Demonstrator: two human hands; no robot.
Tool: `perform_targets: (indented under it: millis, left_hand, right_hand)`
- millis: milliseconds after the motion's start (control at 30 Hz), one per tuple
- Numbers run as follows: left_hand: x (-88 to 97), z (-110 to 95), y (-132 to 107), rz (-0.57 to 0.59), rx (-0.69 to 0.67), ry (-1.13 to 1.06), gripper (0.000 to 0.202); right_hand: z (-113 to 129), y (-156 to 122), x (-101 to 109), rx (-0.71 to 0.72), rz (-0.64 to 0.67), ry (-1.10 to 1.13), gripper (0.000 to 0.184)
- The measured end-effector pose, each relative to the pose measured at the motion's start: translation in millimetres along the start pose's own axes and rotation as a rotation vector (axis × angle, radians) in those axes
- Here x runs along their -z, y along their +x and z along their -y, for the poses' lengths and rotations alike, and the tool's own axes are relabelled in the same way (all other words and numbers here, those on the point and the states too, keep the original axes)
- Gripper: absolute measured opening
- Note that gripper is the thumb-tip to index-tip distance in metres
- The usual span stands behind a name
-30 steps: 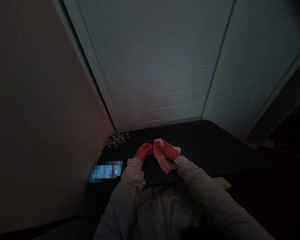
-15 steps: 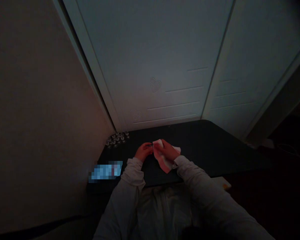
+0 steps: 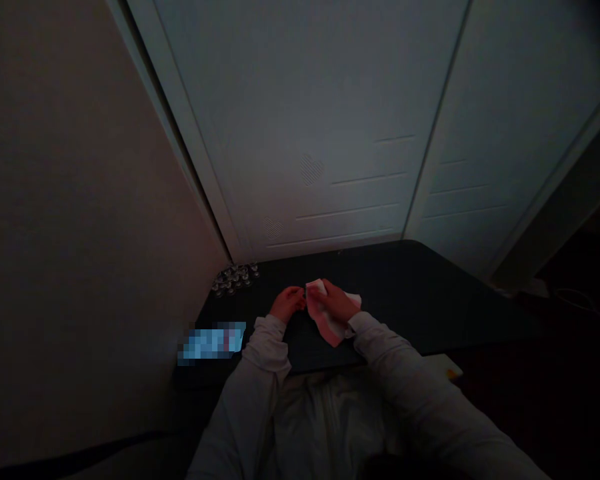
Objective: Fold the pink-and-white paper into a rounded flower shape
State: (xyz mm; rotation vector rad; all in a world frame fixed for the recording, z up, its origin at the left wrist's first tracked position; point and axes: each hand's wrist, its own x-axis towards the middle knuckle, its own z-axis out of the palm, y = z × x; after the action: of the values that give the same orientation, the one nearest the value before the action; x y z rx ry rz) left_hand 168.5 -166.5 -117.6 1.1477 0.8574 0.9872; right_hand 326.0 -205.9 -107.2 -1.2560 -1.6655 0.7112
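My right hand (image 3: 339, 301) is closed on a pink and white cloth (image 3: 330, 330), which hangs down from the fingers over the dark table (image 3: 380, 287). Close to the cloth's left edge is my left hand (image 3: 287, 305), its fingers curled and pinched together. Whatever those fingers hold is too small and dark to make out. Behind and to the left, several small clear glass-like pieces (image 3: 233, 279) stand grouped at the table's back left corner.
A lit, blurred-out screen (image 3: 213, 343) lies at the table's left end. White panelled doors (image 3: 305, 100) rise behind the table, with a wall (image 3: 105, 233) on the left. Below the front edge, a pale flat item (image 3: 443, 366) sticks out.
My left hand's fingers have shifted slightly beside the cloth, and a small glint between the hands is less visible. The right hand and cloth stay almost where they were.
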Motion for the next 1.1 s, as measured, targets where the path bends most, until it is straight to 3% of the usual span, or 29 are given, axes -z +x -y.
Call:
perform_targets:
  millis: [333, 1100]
  left_hand:
    - [-1.2, -2.3, -2.9, 0.009, 0.005, 0.025, 0.034]
    - [-2.5, -4.1, -4.6, -0.009, 0.001, 0.017, 0.033]
  right_hand:
    - [2.3, 0.4, 0.6, 0.063, -0.017, 0.102, 0.034]
    - [2.7, 0.6, 0.6, 0.046, -0.025, 0.089, 0.029]
